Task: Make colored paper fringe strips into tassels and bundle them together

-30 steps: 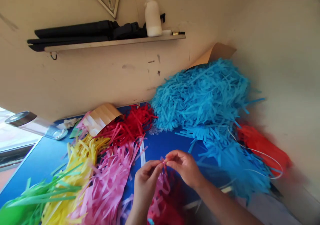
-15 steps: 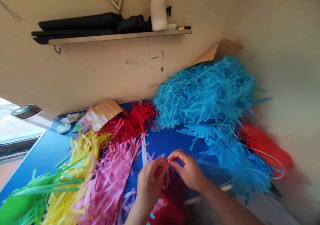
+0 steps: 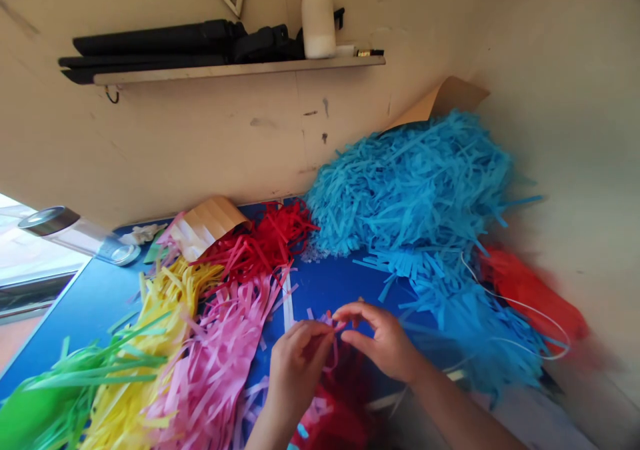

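Observation:
My left hand (image 3: 299, 367) and my right hand (image 3: 381, 345) meet low in the middle over the blue table (image 3: 340, 283). Both pinch the top of a small bunch of pink paper strips (image 3: 331, 343) that hangs down between them. Under my wrists lies a red and pink clump of strips (image 3: 340, 423). To the left spread fringes of pink strips (image 3: 225, 363), yellow strips (image 3: 160, 330) and green strips (image 3: 75, 383).
A big heap of blue shredded paper (image 3: 415, 190) fills the back right corner, with red paper (image 3: 530, 290) and a white cord (image 3: 520, 303) beside it. Red strips (image 3: 260, 243), folded tan paper (image 3: 210, 220) and a clear jar (image 3: 75, 233) lie at the back. A wall shelf (image 3: 235, 69) carries a white bottle (image 3: 319, 13).
My hands have drawn slightly closer to me and lower, still pinching the pink strips; the view tipped a little, so the shelf sits higher in the picture.

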The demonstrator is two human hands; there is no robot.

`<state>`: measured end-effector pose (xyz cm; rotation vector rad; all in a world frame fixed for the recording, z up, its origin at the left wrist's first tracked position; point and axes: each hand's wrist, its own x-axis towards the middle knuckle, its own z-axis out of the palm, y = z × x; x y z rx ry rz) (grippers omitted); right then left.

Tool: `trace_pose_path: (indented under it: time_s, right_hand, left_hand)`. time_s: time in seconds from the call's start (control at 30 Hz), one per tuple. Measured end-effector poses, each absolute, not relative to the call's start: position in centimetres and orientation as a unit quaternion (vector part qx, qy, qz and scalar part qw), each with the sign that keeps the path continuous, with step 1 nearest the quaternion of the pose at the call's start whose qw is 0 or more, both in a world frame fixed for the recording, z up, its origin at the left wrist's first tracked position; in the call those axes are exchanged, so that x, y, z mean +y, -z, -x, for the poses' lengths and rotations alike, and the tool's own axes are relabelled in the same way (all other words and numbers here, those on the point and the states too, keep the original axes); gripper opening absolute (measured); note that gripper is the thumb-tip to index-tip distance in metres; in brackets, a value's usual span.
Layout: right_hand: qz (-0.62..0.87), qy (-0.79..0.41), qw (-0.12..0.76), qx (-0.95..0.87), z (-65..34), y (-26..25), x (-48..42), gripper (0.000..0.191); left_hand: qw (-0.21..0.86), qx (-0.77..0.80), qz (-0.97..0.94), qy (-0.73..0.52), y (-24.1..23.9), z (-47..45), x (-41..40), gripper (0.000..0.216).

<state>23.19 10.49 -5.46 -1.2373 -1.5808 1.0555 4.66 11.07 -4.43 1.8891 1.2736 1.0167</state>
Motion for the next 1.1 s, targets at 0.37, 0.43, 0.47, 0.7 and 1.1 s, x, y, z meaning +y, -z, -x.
trace_pose_path:
  time_s: [0.37, 0.43, 0.47, 0.7, 1.1]
  right_hand:
    - [0.486, -0.337, 0.432, -0.681, -23.1, 5.8, 10.1, 0.013]
    - [0.488, -0.325, 0.433, -0.685, -23.1, 6.0, 10.0, 0.014]
    - [0.489, -0.320, 0.434, -0.685, -23.1, 6.1, 10.0, 0.014]
    - [0.492, -0.260, 0.443, -0.702, -23.1, 6.0, 10.0, 0.016]
    - [0.506, -0.241, 0.473, -0.679, -22.7, 5.7, 9.2, 0.013]
  left_hand:
    - [0.250, 0.452, -0.773, -0.368, 4.4, -4.6, 11.2, 0.010]
    - [0.223, 0.442, -0.784, -0.375, 4.5, -4.6, 11.2, 0.007]
    - [0.202, 0.437, -0.790, -0.380, 4.6, -4.6, 11.3, 0.007]
    - [0.121, 0.418, -0.814, -0.384, 4.9, -4.5, 11.6, 0.005]
    - [0.098, 0.411, -0.813, -0.401, 5.3, -4.8, 11.2, 0.014]
